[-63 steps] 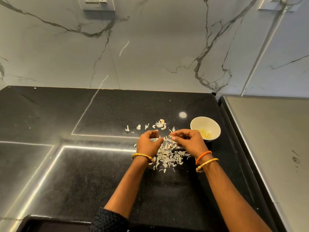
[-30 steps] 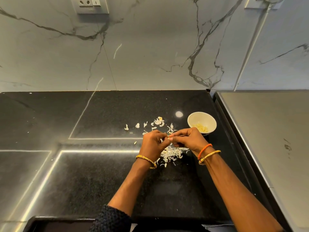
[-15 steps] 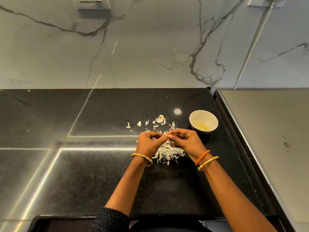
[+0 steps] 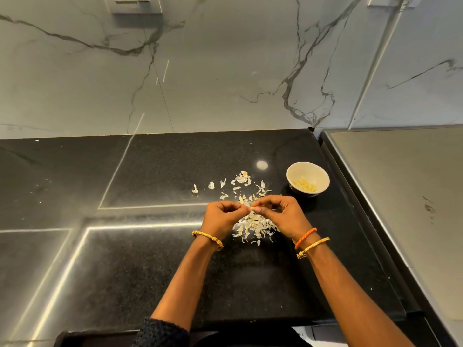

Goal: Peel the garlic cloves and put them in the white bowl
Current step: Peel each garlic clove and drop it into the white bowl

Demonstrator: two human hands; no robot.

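My left hand [image 4: 221,217] and my right hand [image 4: 281,216] meet fingertip to fingertip over the black counter, both pinching a small garlic clove [image 4: 252,209], which is mostly hidden by the fingers. Under and behind the hands lies a pile of pale garlic skins [image 4: 253,227], with more scraps scattered further back. The white bowl [image 4: 323,175] stands just beyond my right hand and holds several peeled cloves [image 4: 305,185].
The black stone counter [image 4: 125,259] runs to a marble wall [image 4: 225,71] with a socket plate [image 4: 135,3] at the top. A grey metal surface [image 4: 400,196] borders the counter on the right, just past the bowl.
Both hands stay joined on the clove above the skin pile, with small finger shifts only. The view has wobbled slightly; bowl and skins have not moved.
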